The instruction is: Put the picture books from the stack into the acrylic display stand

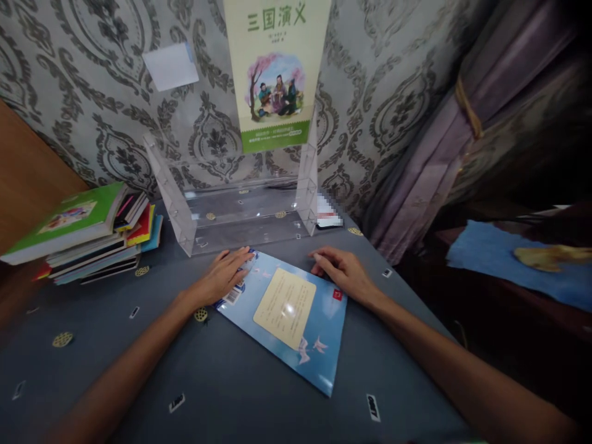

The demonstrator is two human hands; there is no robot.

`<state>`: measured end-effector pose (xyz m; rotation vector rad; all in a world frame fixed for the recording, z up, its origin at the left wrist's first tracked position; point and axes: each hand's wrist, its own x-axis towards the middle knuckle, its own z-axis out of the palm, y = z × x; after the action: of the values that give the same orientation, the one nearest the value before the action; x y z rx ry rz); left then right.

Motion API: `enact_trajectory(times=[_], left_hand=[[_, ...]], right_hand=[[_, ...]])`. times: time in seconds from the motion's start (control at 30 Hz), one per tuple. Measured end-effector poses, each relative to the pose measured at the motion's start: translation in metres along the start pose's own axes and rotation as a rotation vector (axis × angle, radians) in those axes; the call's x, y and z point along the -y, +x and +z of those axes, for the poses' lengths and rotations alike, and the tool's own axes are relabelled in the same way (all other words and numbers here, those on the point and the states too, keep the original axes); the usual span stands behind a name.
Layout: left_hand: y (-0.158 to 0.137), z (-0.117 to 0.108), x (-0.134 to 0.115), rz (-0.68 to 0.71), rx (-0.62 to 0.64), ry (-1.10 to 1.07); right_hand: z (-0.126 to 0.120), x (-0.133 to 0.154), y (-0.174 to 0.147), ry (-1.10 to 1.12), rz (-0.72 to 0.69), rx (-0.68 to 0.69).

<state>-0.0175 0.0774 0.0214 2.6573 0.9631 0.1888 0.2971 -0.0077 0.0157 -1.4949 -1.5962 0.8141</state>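
A blue book point(319, 320) lies askew on the table, a cream text panel and pale birds on its upward cover. My left hand point(226, 275) rests flat over its left end, fingers stretched out beside the barcode. My right hand point(340, 269) is by the upper right edge, fingers loosely bent and nothing visible in them; its wrist is close to the red logo. Whether its fingertips touch the book, I cannot tell. Behind both hands stands a clear acrylic rack point(240, 213). Above the rack a green book point(279, 68) with Chinese lettering appears upright; its support is not plain.
At the left is a stack of books point(99, 240), a thick green one on top. A white item point(327, 211) lies beside the rack's right side. Past the grey table's point(259, 401) right edge are a purple curtain point(425, 148) and a blue cloth point(490, 259).
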Motion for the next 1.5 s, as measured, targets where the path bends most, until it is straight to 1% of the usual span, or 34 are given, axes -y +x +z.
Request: enact_trajectory(times=[0.1, 0.2, 0.27, 0.33, 0.37, 0.43, 0.5, 0.57, 0.63, 0.7, 0.77, 0.87, 0.93, 0.97, 1.03, 1.13, 1.23, 1.3, 1.33, 1.43, 1.5], left_hand=[[0.018, 0.0, -0.005, 0.084, 0.054, -0.005], [0.038, 0.001, -0.016, 0.153, 0.087, 0.04], [0.049, 0.002, -0.027, 0.153, 0.08, 0.11], [0.052, 0.003, -0.039, 0.107, 0.036, 0.204], [0.049, 0.004, -0.045, 0.076, 0.001, 0.249], [0.034, 0.008, -0.056, 0.032, -0.078, 0.305], [0.009, 0.017, -0.062, 0.007, -0.167, 0.294], [-0.017, 0.03, -0.064, -0.005, -0.219, 0.246], [-0.034, 0.042, -0.063, 0.001, -0.251, 0.217], [-0.039, 0.05, -0.062, 0.023, -0.237, 0.187], [-0.034, 0.05, -0.061, 0.051, -0.196, 0.146], [-0.023, 0.039, -0.055, 0.11, -0.146, 0.113], [-0.025, 0.027, -0.044, 0.1, -0.158, 0.139], [-0.03, 0.02, -0.035, 0.06, -0.179, 0.172], [-0.049, 0.004, -0.012, -0.092, -0.239, 0.273], [-0.086, -0.021, 0.026, -0.381, -0.308, 0.45], [-0.118, -0.042, 0.058, -0.693, -0.291, 0.584], [-0.132, -0.049, 0.073, -0.891, -0.291, 0.572], [-0.136, -0.05, 0.079, -0.978, -0.312, 0.546], [-0.141, -0.046, 0.092, -1.204, -0.459, 0.425], [-0.138, -0.042, 0.1, -1.312, -0.551, 0.337]], right_hand=[[-0.002, 0.002, 0.0, -0.005, -0.006, 0.003], [-0.002, 0.002, 0.0, 0.016, -0.001, -0.004], [-0.002, 0.001, -0.001, 0.027, 0.004, -0.005], [-0.002, 0.0, -0.002, 0.006, 0.003, -0.006], [-0.002, 0.0, -0.003, -0.008, 0.001, -0.011], [-0.002, 0.0, -0.006, -0.029, -0.002, -0.023], [-0.002, 0.0, -0.008, -0.046, -0.003, -0.031], [-0.003, 0.002, -0.009, -0.074, -0.01, -0.029], [-0.003, 0.004, -0.008, -0.094, -0.022, -0.024], [-0.004, 0.005, -0.007, -0.114, -0.032, -0.019], [-0.004, 0.005, -0.007, -0.142, -0.038, -0.024], [-0.005, 0.004, -0.007, -0.178, -0.034, -0.026], [-0.005, 0.001, -0.007, -0.189, -0.027, -0.029], [-0.005, -0.001, -0.007, -0.194, -0.028, -0.034], [-0.005, -0.005, -0.006, -0.199, -0.034, -0.044], [-0.004, -0.01, -0.004, -0.205, -0.037, -0.054], [-0.003, -0.011, -0.002, -0.222, -0.03, -0.064], [-0.003, -0.008, -0.001, -0.225, -0.011, -0.064], [-0.003, -0.007, -0.001, -0.222, 0.001, -0.062], [-0.004, -0.001, -0.001, -0.217, 0.028, -0.064], [-0.004, 0.003, -0.001, -0.22, 0.028, -0.066]])
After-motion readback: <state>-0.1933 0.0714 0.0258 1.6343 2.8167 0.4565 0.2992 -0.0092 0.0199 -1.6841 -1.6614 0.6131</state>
